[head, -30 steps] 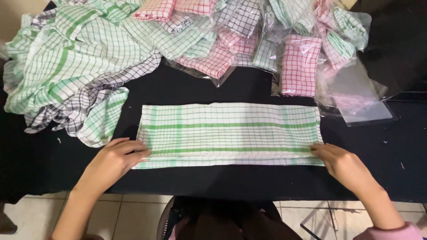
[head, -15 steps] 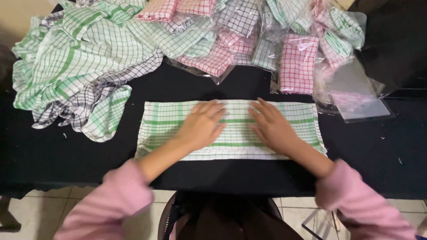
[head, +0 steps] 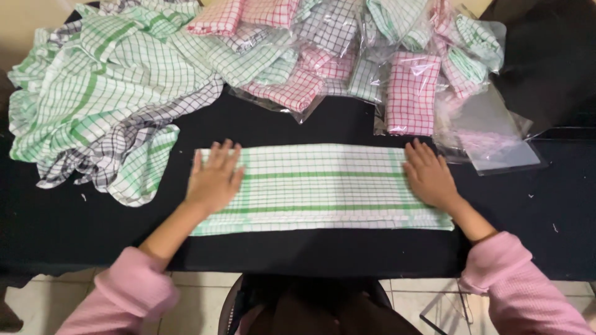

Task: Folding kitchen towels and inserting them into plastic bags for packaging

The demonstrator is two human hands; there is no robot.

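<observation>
A green-and-white checked cloth [head: 320, 186], folded into a long strip, lies flat on the black table [head: 323, 121]. My left hand [head: 215, 177] rests palm down on the strip's left end, fingers spread. My right hand [head: 428, 174] presses flat on the right end, fingers spread. Neither hand grips anything. Both arms wear pink sleeves.
A heap of loose green and dark checked cloths [head: 105, 93] fills the far left. Bagged folded cloths in red, pink and green [head: 347, 56] lie along the far edge. One red checked cloth in a bag [head: 411, 93] and an empty clear bag [head: 490, 139] sit at the far right.
My hands went from the strip's near corners to its middle, then slid apart to its two ends, flattening the cloth.
</observation>
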